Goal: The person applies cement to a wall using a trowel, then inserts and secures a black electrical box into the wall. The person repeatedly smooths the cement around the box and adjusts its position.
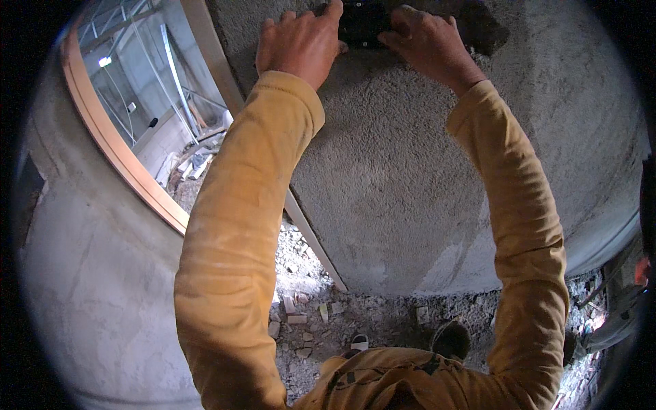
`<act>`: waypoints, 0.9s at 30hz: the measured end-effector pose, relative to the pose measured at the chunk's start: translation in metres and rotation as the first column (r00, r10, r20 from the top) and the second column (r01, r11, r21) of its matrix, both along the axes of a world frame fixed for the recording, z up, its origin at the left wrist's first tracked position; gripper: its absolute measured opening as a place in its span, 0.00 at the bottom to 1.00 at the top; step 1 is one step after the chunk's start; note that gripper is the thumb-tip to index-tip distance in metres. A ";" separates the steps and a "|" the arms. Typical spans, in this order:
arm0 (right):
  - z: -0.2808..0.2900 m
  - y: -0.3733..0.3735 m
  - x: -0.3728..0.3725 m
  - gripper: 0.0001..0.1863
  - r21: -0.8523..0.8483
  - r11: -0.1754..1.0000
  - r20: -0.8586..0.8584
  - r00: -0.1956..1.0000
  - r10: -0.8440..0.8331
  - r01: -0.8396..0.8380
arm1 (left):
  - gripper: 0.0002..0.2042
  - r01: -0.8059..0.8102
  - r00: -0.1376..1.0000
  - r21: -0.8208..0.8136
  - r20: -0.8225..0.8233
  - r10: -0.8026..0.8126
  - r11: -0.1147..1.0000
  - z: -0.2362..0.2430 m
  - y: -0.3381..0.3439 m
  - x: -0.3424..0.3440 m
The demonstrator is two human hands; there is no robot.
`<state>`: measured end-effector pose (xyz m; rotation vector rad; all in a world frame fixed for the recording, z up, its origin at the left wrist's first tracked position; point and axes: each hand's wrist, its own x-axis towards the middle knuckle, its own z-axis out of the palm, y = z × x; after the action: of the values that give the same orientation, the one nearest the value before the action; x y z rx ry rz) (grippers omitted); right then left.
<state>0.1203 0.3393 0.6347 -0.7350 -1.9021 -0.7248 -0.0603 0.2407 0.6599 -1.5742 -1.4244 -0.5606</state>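
Observation:
Both arms, in yellow-orange sleeves, reach up to a rough grey plastered wall (403,171). Between the hands, against the wall, is a black box-like piece (363,26) with small screw-like dots; the frame's top edge cuts it off. My left hand (299,44) grips its left side, the thumb at its lower corner. My right hand (432,44) has its fingers closed at the right side of the same piece. A dark, damp-looking patch (486,29) of wall lies just right of my right hand.
Left stands a doorway with a wooden frame (137,171); rubble lies beyond it. Broken bricks and stones (301,328) cover the floor below. A dark round bucket (451,339) stands near my feet, where one shoe (359,341) shows. Another person's leg (610,333) appears far right.

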 end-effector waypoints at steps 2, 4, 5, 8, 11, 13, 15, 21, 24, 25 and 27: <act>0.008 -0.019 -0.002 0.16 -0.133 0.991 0.005 1.000 -0.019 0.019 | 0.27 -0.007 0.999 -0.008 0.035 0.007 1.000 -0.002 0.004 -0.002; 0.009 -0.026 -0.003 0.17 -0.227 0.974 -0.010 1.000 -0.023 0.021 | 0.26 -0.027 0.996 -0.091 0.083 0.035 0.995 0.001 -0.001 0.003; 0.009 -0.025 -0.003 0.18 -0.257 0.966 -0.025 1.000 -0.018 0.011 | 0.26 -0.036 0.993 -0.132 0.107 0.050 0.991 0.001 -0.004 0.005; 0.003 -0.004 -0.003 0.16 -0.079 0.996 -0.048 0.997 -0.052 0.048 | 0.27 -0.120 0.989 0.012 -0.090 0.121 0.993 0.002 0.004 0.000; 0.002 -0.001 -0.013 0.15 -0.019 0.996 -0.065 0.994 -0.086 0.085 | 0.27 -0.015 0.991 0.166 -0.130 0.037 0.986 -0.006 0.013 -0.023; 0.001 0.004 -0.011 0.16 0.159 0.980 -0.009 0.993 -0.119 0.119 | 0.28 -0.014 0.997 0.113 -0.079 0.023 0.994 -0.006 0.013 -0.021; 0.001 0.005 -0.012 0.16 0.063 0.995 -0.077 0.994 -0.078 0.083 | 0.28 -0.017 0.998 0.093 -0.058 0.022 0.996 -0.007 0.014 -0.020; 0.002 -0.004 -0.012 0.16 -0.023 1.000 -0.107 0.994 -0.010 0.008 | 0.28 -0.034 0.997 0.130 -0.063 0.042 0.991 -0.013 0.016 -0.018; 0.005 -0.007 -0.010 0.17 -0.085 0.995 -0.086 0.995 -0.055 0.047 | 0.28 -0.031 0.997 0.107 -0.062 0.038 0.994 -0.011 0.015 -0.015; 0.006 -0.011 -0.011 0.17 -0.109 0.992 -0.071 0.995 -0.077 0.069 | 0.28 -0.029 0.996 0.129 -0.077 0.039 0.991 -0.011 0.016 -0.018; 0.004 -0.014 -0.015 0.18 -0.091 0.994 -0.104 0.992 -0.074 0.065 | 0.28 -0.017 0.998 0.133 -0.057 0.025 0.991 -0.010 0.014 -0.022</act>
<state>0.1050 0.3249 0.6387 -0.8820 -1.8268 -0.6347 -0.0820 0.2552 0.6504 -1.4578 -1.3310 -0.5795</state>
